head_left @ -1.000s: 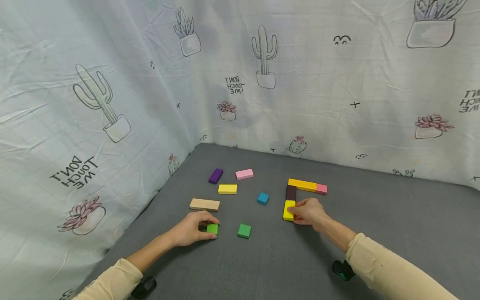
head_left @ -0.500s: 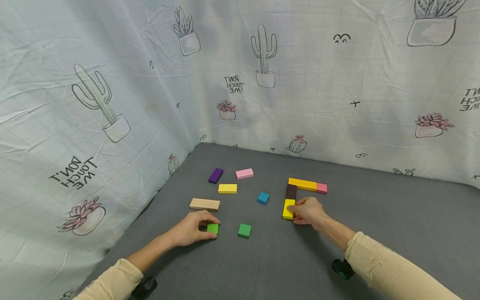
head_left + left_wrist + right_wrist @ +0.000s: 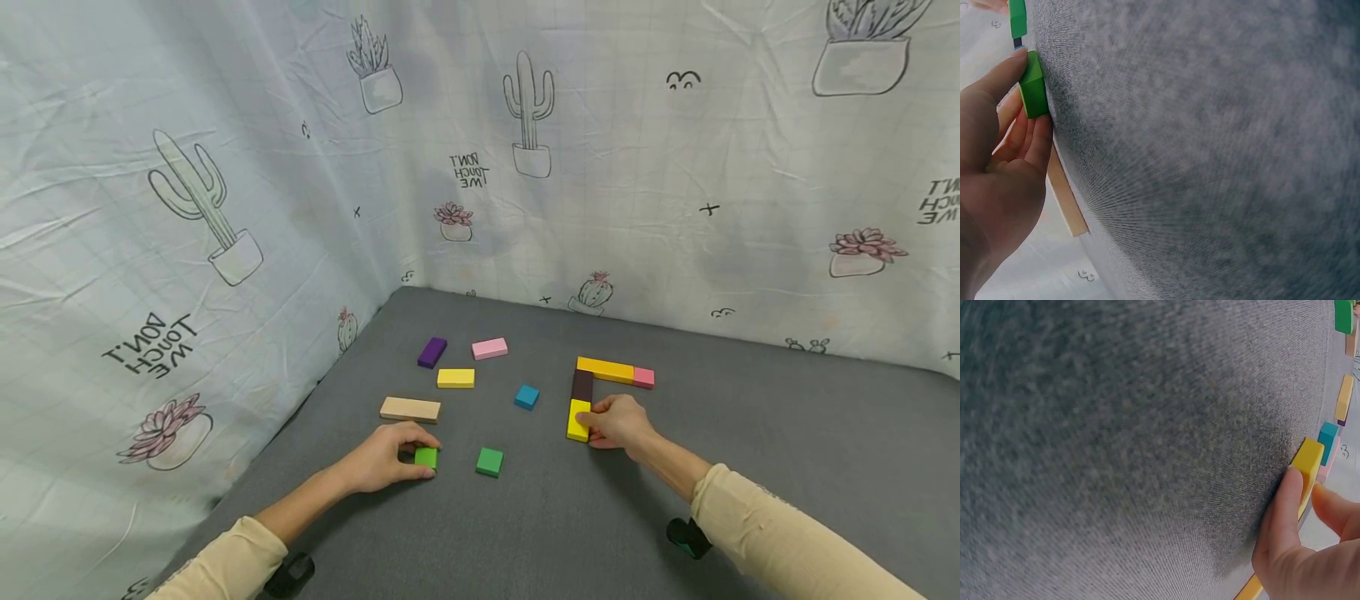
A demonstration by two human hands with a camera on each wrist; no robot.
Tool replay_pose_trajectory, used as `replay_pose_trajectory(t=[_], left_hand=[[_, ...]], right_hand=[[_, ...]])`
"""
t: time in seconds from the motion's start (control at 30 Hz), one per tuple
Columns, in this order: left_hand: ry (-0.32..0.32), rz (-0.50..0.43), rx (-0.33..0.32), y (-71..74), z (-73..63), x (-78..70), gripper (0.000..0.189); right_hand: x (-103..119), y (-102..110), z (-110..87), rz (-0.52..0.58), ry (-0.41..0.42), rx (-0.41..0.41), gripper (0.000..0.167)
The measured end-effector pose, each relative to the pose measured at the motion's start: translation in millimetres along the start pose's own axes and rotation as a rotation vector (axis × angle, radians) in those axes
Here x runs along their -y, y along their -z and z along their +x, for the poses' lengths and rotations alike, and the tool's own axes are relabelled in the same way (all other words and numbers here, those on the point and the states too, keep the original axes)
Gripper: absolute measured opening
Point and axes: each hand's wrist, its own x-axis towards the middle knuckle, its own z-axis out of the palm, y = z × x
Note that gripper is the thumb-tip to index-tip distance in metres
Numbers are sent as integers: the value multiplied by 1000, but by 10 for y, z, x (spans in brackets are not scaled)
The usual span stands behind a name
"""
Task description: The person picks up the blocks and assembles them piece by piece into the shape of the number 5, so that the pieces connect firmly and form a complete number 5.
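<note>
My left hand (image 3: 382, 461) pinches a light green block (image 3: 426, 457) between thumb and fingertips, low over the grey tabletop. In the left wrist view that green block (image 3: 1034, 87) sits between the thumb and the other fingers. On the other side, my right hand (image 3: 618, 423) grips a bright yellow block (image 3: 577, 422) by its right edge, one digit lying over its top. This yellow block lies end to end with a dark brown block (image 3: 582, 386). Above the brown one runs an orange-yellow block (image 3: 604, 370), with a coral-pink block (image 3: 643, 378) at its right end.
Between the hands lie a darker green block (image 3: 490, 462) and a blue block (image 3: 527, 397). Farther left are a beige block (image 3: 409, 409), a pale yellow block (image 3: 456, 378), a purple block (image 3: 432, 352) and a light pink block (image 3: 490, 348). A printed cloth (image 3: 637, 167) hangs behind the table.
</note>
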Motion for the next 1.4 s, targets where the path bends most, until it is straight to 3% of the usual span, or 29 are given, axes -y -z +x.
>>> replay_pose_trajectory(t=[0.27, 0.77, 0.97, 1.2, 1.4], left_hand=[[2, 4, -2, -2, 5, 10, 34], [11, 6, -3, -5, -4, 3, 34], [12, -3, -3, -13, -8, 14, 34], [20, -1, -5, -8, -14, 16, 34], [3, -3, -7, -7, -6, 13, 34]], right_hand=[[8, 16, -12, -46, 19, 26, 49], [28, 17, -31, -109, 10, 52, 59], [22, 30, -30, -107, 3, 67, 61], [-15, 118, -29, -34, 48, 147, 70], [-53, 221, -23, -18, 81, 150, 70]])
